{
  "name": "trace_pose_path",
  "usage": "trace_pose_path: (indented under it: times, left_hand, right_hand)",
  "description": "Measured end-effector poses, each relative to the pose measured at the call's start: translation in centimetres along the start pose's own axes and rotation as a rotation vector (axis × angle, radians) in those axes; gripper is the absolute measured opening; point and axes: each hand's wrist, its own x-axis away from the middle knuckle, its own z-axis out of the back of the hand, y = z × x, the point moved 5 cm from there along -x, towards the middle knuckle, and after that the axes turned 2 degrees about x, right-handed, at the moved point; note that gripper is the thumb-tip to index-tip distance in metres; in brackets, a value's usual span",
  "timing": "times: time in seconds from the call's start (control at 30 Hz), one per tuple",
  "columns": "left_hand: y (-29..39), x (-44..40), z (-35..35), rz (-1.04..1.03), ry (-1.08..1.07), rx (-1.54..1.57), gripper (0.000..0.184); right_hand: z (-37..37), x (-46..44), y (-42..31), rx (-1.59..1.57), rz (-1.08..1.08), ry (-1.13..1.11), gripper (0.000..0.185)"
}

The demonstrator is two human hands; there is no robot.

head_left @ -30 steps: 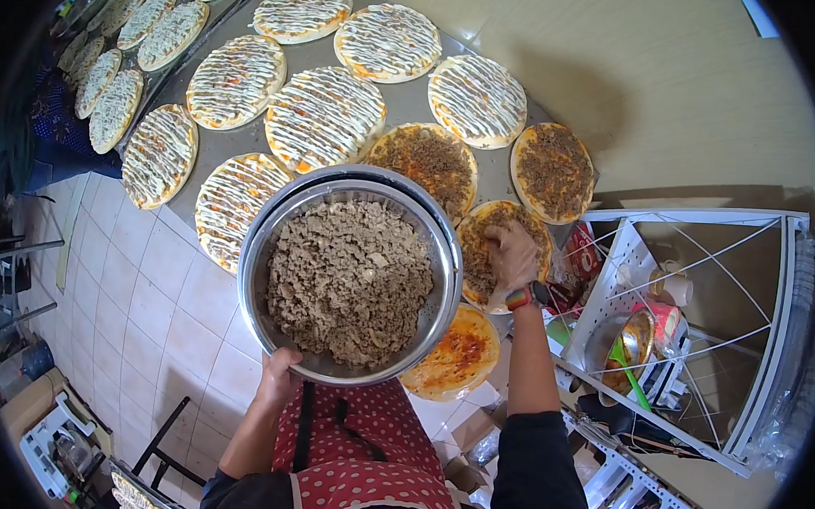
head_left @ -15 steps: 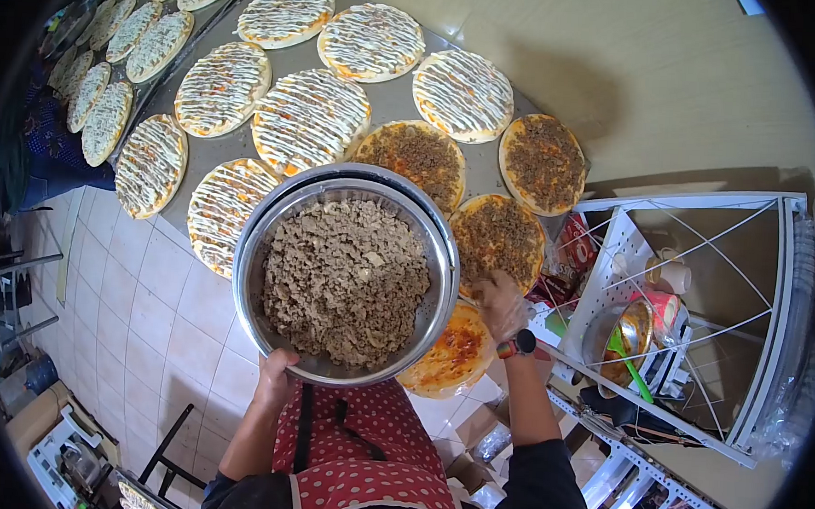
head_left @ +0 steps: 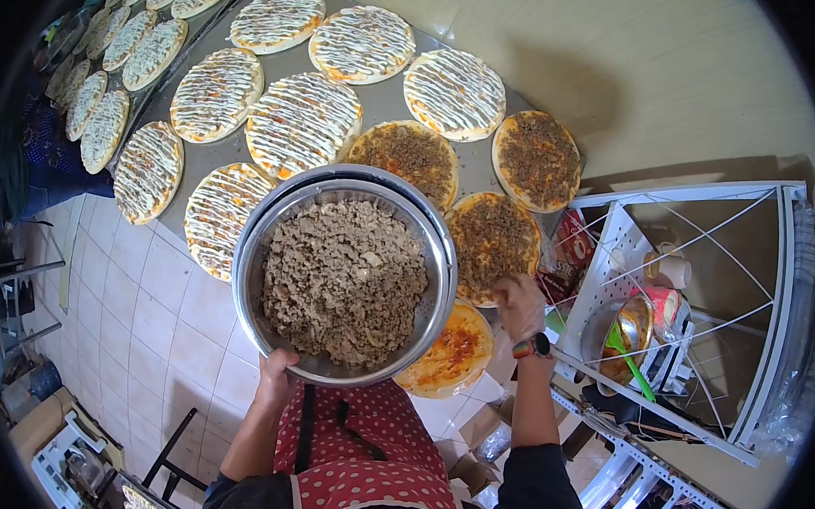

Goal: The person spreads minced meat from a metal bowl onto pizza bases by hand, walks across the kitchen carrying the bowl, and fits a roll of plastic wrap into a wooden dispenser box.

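right hand (head_left: pixel 521 308) first on my feed: it sits at the near edge of the meat-topped base (head_left: pixel 493 241), its fingers bent and bunched, tips toward the topping. i can't tell from my end whether they pinch any crumbs or touch the dough. a watch (head_left: pixel 534 345) with a coloured strap circles the wrist just behind it. nearer the body and to the left of that hand lies a sauced base (head_left: pixel 453 351), smeared orange-red, partly behind the bowl.

left hand (head_left: pixel 276 381) i read as clamped on the near rim of the metal bowl (head_left: pixel 445 266), thumb over the edge, the other fingers mostly out of my sight underneath. ahead of that hand the bowl is heaped with brown crumbled meat (head_left: pixel 346 284), and a second rim shows behind the first. just right of the hand, toward the body, i see the dotted red apron (head_left: pixel 362 427).

past the right hand, beyond the nearest base, two more carry meat. farther ahead and to its left, white-striped pizzas (head_left: pixel 304 120) spread over a grey tray (head_left: pixel 383 101). to its right stands a white rack (head_left: pixel 614 265), with a green utensil (head_left: pixel 641 382) showing through it.
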Motion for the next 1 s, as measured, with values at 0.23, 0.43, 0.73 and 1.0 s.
trace_pose_path:
  times: [0.23,0.43,0.73,1.0]
  left_hand:
    - [0.2,0.4,-0.9,-0.042,-0.007,-0.002,0.007]
    - [-0.7,-0.1,0.1,-0.030,0.033,0.027,0.009]
    - [-1.5,-0.7,0.9,-0.049,-0.056,-0.045,0.035]
    - [-4.2,-1.4,-0.1,-0.019,-0.196,0.119,0.033]
  right_hand:
    - [1.9,-1.9,3.2,-0.026,-0.194,0.245,0.011]
    - [1.0,-7.8,2.2,0.160,-0.181,0.145,0.016]
    - [9.8,-6.2,-9.2,-0.387,0.073,0.373,0.009]
    - [6.7,-2.7,-19.9,0.043,0.076,-0.296,0.066]
